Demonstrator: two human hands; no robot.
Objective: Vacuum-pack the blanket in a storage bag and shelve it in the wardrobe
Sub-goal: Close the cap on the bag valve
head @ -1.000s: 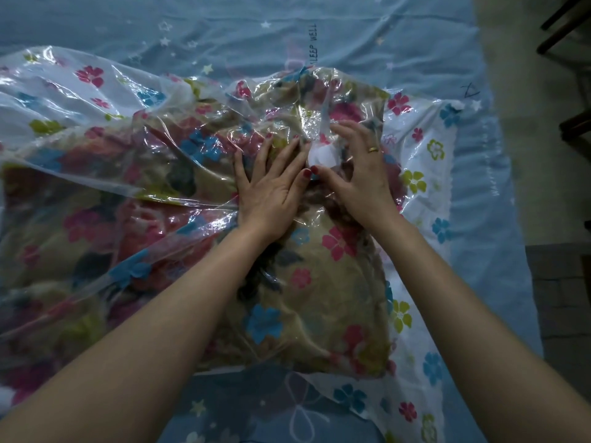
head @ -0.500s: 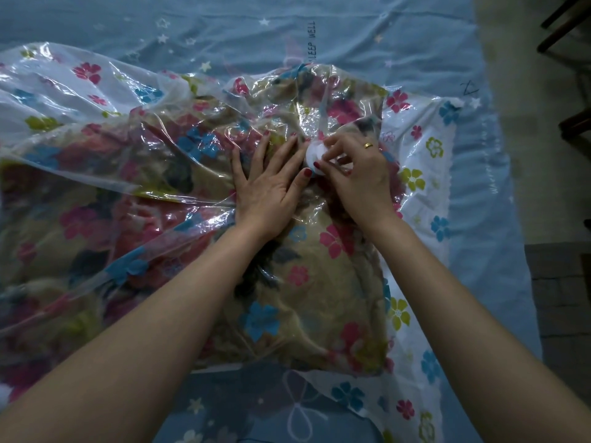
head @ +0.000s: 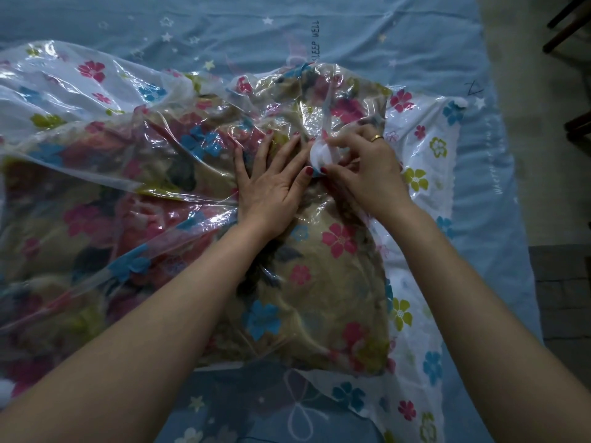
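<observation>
A clear storage bag (head: 425, 174) printed with coloured flowers lies across the bed. Inside it sits the folded floral blanket (head: 319, 298), tan with pink and blue blooms. A round white valve cap (head: 319, 156) stands on top of the bag near its far right part. My left hand (head: 271, 183) lies flat with straight fingers on the plastic just left of the cap. My right hand (head: 364, 167) pinches the cap between thumb and curled fingers; a gold ring shows on one finger.
A blue bedsheet (head: 319, 36) with stars and the words "SLEEP WELL" covers the bed under the bag. At the right lies a bare floor (head: 550, 148), with dark furniture legs (head: 566, 24) at the top right corner. The bag's loose left part (head: 64, 84) is crumpled.
My right hand went from lying over the cap with spread fingers to pinching it and lifting it a little. My left hand stayed pressed flat beside it.
</observation>
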